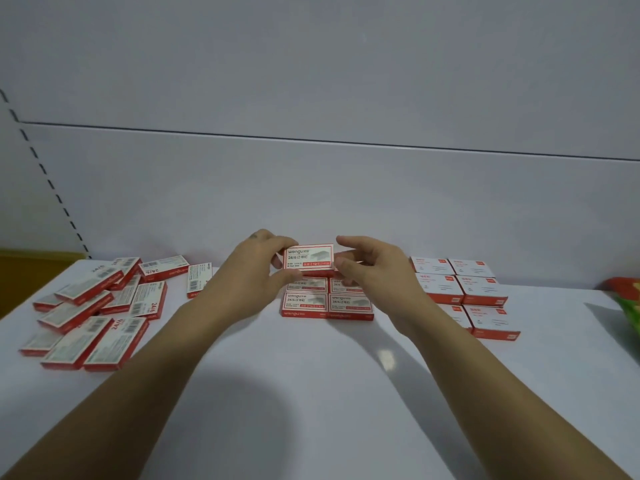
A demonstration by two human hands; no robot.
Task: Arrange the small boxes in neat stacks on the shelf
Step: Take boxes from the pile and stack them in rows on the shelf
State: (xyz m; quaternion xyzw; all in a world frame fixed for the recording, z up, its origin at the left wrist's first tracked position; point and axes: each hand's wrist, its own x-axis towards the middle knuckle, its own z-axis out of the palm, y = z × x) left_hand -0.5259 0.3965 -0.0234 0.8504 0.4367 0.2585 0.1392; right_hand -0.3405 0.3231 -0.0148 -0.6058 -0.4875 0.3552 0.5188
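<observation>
left hand [252, 271] pinches the held box [308, 257] by its left end, thumb below and fingers over the top edge. right hand [370, 268] sits at the box's right end with fingers half curled; whether it actually pinches the box or only steadies it, i cannot tell. the box is in the air, label up and level, over the back row of the neat block [327, 303] of matching boxes at the middle of the shelf [329, 375].

the step in hand looks like setting this box down as the start of a second layer. to do it well, keep it flat and lower it onto the back-left box of the block. let the long edges line up with the box beneath before letting go. fingers under the ends will get trapped, so slide them out sideways and do not drop the box from a height. a light tap on both ends afterwards should square it. the label faces the same way as those below, which is worth keeping.

the loose pile [100, 306] on the left lies jumbled, mostly barcode side up, and likely supplies the next boxes. the white-topped boxes [464, 289] on the right already stand in tidy rows, near the right forearm, so that arm should pull back with care.
</observation>
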